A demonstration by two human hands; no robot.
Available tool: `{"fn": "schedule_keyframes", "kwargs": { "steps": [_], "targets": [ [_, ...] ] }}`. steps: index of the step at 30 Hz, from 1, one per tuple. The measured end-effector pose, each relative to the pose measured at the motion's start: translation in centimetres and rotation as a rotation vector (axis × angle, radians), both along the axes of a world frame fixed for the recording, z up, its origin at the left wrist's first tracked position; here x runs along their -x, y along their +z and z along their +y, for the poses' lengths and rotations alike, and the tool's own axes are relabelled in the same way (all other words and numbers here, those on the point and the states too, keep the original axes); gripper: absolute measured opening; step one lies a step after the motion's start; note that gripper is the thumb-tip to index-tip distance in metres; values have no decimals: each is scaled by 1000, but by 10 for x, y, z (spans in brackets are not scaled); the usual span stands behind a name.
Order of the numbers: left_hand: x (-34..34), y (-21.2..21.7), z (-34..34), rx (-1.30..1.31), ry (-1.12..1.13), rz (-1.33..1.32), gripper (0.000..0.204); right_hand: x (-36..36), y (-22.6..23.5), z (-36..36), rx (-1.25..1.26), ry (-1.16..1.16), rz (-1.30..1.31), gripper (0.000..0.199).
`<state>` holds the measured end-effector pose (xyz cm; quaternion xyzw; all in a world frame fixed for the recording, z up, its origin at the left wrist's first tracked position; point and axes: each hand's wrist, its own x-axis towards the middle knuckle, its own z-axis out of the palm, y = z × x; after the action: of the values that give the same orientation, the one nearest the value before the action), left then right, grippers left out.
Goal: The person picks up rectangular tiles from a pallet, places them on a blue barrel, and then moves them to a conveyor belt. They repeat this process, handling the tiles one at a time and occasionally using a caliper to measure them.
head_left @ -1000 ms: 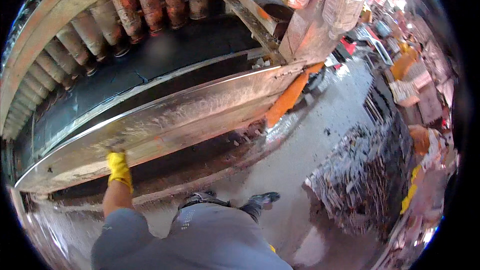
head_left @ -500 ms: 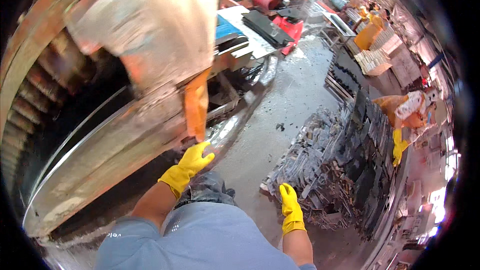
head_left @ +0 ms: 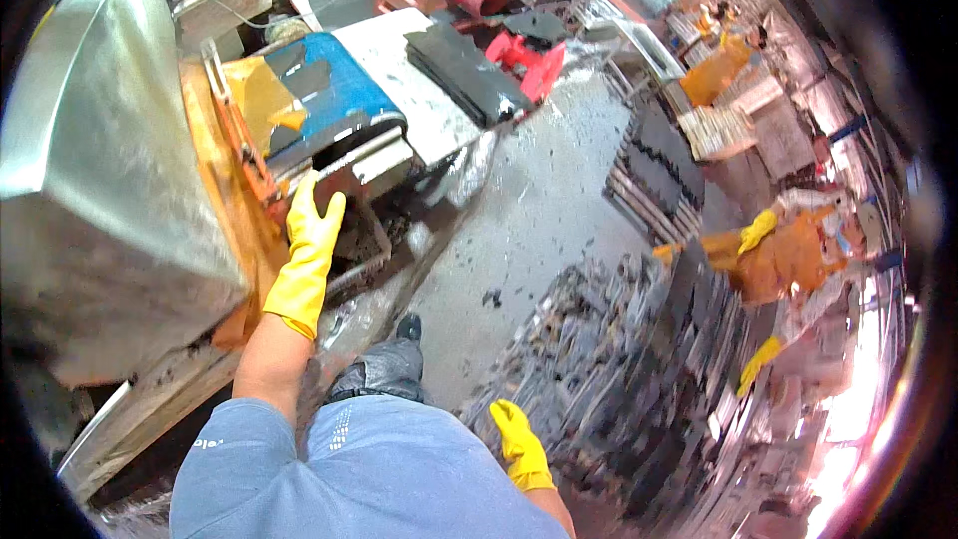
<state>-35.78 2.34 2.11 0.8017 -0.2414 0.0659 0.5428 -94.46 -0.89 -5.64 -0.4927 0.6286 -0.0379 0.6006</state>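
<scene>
My left hand (head_left: 311,250), in a long yellow rubber glove, reaches forward with thumb and fingers apart and nothing in it. It is beside an orange metal frame (head_left: 244,145) at the near end of a blue conveyor belt (head_left: 344,90); whether the fingertips touch the frame, I cannot tell. Wet dark patches lie on the belt. My right hand (head_left: 519,447), gloved the same way, hangs low at my side with its fingers stretched out and holds nothing. Nearest to it is a large heap of broken dark slate-like pieces (head_left: 589,349).
A big metal hood (head_left: 110,220) stands close on my left. Dark slabs (head_left: 469,75) lie on a white board (head_left: 384,40) beyond the belt. Stacked dark slabs (head_left: 654,160) stand past the heap. At right a co-worker in an orange apron (head_left: 783,255) wears yellow gloves.
My view has moved forward past the hood, bringing the blue belt fully into sight. My left hand has reached farther ahead to the belt's end. The co-worker's arms have moved.
</scene>
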Motion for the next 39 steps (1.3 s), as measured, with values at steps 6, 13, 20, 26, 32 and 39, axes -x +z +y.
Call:
{"fn": "schedule_keyframes", "kwargs": {
  "steps": [6, 13, 20, 26, 32, 39],
  "targets": [
    [-175, 45, -67, -200, 448, -281, 69, -90, 2, -132, -25, 12, -54, 66],
    [-317, 49, -31, -627, 764, 317, 82, -326, 71, -279, 247, 682, -91, 74],
    [-338, 27, -15, -799, 843, 507, 86, -654, 102, -345, 820, 1340, -536, 78],
    [-334, 39, -31, -911, 958, 565, 91, -890, 107, -327, 1049, 1747, -753, 98],
    [-331, 32, -34, -928, 1006, 502, 90, -975, 66, -323, 1114, 1937, -776, 107],
    [-326, 35, -30, -933, 1032, 501, 88, -987, 67, -326, 1045, 1968, -857, 99]
  ]
}}
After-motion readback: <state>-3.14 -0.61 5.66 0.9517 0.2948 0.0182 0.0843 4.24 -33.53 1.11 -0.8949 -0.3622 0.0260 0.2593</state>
